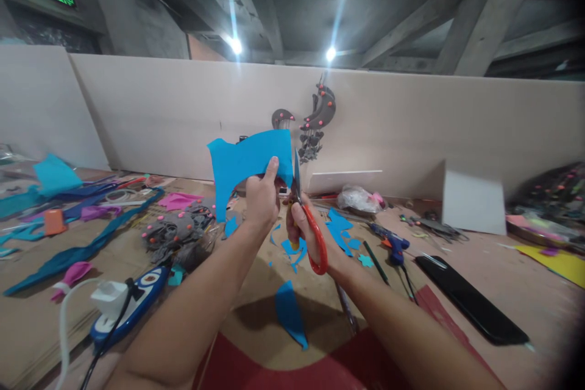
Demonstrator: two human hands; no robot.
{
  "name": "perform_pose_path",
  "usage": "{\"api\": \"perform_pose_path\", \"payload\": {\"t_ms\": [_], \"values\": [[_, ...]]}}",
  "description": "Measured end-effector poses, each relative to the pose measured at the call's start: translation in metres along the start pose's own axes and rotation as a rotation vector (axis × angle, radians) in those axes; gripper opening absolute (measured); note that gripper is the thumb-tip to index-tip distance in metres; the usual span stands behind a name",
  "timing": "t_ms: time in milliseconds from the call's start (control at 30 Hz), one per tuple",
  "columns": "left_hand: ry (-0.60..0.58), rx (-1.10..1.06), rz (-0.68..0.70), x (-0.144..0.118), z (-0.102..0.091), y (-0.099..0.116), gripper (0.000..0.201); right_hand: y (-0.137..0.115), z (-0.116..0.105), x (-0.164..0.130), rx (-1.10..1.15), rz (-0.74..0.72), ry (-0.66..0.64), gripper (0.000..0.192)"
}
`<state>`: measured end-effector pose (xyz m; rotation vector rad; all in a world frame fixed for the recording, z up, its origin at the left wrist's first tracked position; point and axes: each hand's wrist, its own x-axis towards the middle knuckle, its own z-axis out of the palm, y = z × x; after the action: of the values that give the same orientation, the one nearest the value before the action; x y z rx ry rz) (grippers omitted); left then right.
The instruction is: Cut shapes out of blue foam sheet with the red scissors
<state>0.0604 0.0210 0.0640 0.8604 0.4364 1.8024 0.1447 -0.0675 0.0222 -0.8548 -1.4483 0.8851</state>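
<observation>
At the centre of the frame, the left hand (264, 200) pinches a blue craft sheet (251, 155), thumb on its front. Just right of it, the right hand (311, 234) clasps red-handled scissors (322, 248), blades pointing up beside the sheet's right edge. The left thumb lies near the blades, so a careless closing stroke could nick it. With the lower left strip hanging unsupported, the sheet could sag or twist and make a cut wander. Blue scraps (339, 228) right of centre could hide small trimmed pieces among them.
</observation>
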Motion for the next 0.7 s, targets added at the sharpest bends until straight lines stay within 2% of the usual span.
{"api": "perform_pose_path", "payload": {"t_ms": [200, 433, 700], "values": [[0.048, 0.028, -0.016, -0.0020, 0.0013, 0.0010, 0.047, -0.0031, -0.0012, -0.0007, 0.035, 0.013, 0.014, 0.040], [0.013, -0.021, -0.052, -0.0032, 0.0030, -0.0017, 0.045, -0.0056, -0.0023, -0.0009, 0.061, 0.044, 0.039, 0.040], [0.009, -0.093, -0.054, -0.0064, 0.0075, 0.0061, 0.047, -0.0067, -0.0027, -0.0007, 0.041, 0.011, 0.012, 0.037]]}}
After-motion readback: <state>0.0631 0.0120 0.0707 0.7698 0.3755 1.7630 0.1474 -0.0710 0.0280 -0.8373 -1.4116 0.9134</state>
